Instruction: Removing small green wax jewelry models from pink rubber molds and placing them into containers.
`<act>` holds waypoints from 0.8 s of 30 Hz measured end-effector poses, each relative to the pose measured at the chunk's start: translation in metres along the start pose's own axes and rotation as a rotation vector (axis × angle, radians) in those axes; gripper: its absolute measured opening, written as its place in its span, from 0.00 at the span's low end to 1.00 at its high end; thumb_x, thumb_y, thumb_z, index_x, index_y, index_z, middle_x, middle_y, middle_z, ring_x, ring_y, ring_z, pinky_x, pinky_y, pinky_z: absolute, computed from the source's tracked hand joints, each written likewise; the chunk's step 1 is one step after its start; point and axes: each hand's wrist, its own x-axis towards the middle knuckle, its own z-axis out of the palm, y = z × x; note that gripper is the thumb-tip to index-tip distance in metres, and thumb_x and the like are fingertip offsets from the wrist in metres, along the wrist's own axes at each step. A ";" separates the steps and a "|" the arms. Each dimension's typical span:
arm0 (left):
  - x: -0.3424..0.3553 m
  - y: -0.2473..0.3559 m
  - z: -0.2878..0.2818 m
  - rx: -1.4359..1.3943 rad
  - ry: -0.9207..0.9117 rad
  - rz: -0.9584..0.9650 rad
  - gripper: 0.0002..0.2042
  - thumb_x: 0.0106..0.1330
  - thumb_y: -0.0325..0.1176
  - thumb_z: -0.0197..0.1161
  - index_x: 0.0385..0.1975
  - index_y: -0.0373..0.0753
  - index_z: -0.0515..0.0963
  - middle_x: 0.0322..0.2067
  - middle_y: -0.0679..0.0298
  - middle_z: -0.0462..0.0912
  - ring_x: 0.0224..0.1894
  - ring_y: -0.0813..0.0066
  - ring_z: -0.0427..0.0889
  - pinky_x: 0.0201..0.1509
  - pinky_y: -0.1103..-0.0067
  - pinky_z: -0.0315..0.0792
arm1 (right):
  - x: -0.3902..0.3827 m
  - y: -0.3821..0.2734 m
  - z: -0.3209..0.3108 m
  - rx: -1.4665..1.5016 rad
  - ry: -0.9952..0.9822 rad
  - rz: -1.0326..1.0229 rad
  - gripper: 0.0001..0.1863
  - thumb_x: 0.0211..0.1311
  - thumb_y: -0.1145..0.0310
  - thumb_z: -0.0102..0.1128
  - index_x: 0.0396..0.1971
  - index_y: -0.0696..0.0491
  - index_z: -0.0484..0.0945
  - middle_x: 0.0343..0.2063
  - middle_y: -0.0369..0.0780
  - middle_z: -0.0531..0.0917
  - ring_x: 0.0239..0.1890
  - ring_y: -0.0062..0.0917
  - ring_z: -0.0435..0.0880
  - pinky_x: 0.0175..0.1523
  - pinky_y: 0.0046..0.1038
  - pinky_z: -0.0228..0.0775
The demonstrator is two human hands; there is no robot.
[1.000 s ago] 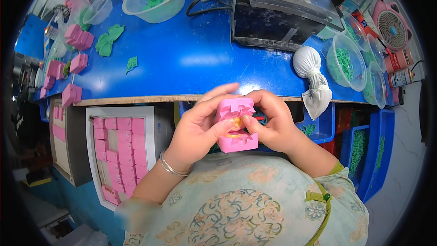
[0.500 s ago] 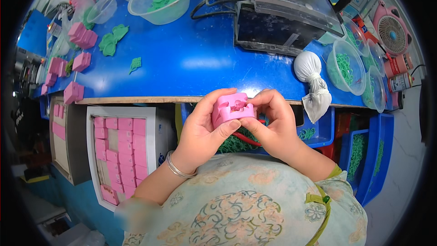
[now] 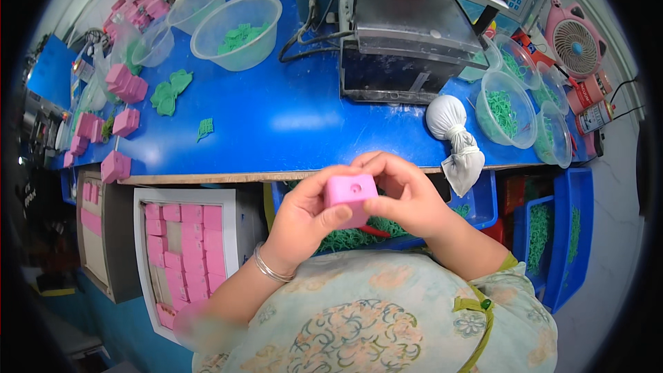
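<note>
My left hand (image 3: 302, 220) and right hand (image 3: 407, 197) together grip a small pink plastic block (image 3: 351, 197) with a hole on top, held above my lap just short of the blue workbench (image 3: 290, 121); a steady, square grip looks wisest.

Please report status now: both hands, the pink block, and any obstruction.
Left hand and right hand both grip the pink block. Block held above the lap, near the blue table edge. Nothing blocks it.
</note>
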 end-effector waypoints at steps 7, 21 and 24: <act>0.030 0.041 -0.022 1.684 0.219 0.213 0.33 0.50 0.31 0.66 0.57 0.34 0.61 0.55 0.50 0.63 0.54 0.57 0.66 0.57 0.70 0.62 | 0.041 -0.077 -0.053 0.335 0.419 0.129 0.30 0.66 0.48 0.38 0.48 0.63 0.66 0.35 0.47 0.79 0.34 0.27 0.80 0.36 0.25 0.74; 0.032 0.046 -0.039 0.731 0.488 0.232 0.40 0.38 0.34 0.75 0.53 0.34 0.60 0.47 0.56 0.68 0.51 0.64 0.68 0.56 0.71 0.64 | -0.040 -0.081 -0.045 0.713 -0.010 0.193 0.33 0.60 0.70 0.46 0.63 0.59 0.47 0.45 0.61 0.73 0.31 0.39 0.83 0.33 0.29 0.75; 0.031 0.057 -0.005 0.708 0.421 0.481 0.45 0.38 0.38 0.76 0.56 0.32 0.57 0.49 0.56 0.67 0.51 0.67 0.68 0.55 0.73 0.64 | -0.048 -0.085 -0.045 0.555 -0.078 0.322 0.38 0.57 0.76 0.46 0.64 0.58 0.38 0.43 0.61 0.74 0.24 0.36 0.83 0.27 0.26 0.74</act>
